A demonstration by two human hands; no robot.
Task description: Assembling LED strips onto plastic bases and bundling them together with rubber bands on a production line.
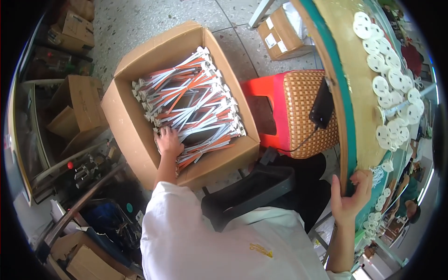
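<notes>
A large open cardboard box (135,140) holds rows of bundled white and orange wire leads (186,98) with small white connectors at their ends. My left hand (169,142) reaches into its near left part, resting on the leads with the fingers apart; the undersides of the fingertips are hidden. Over on the right, my right hand (352,196) clasps the edge of the workbench (347,116), thumb on one side and fingers on the other.
White round discs (394,79) lie strung along the bench top. A red stool (261,93) with a woven seat (303,112) stands between box and bench; a black adapter (323,105) hangs by it. More cartons (280,35) sit under the bench and on the left shelf.
</notes>
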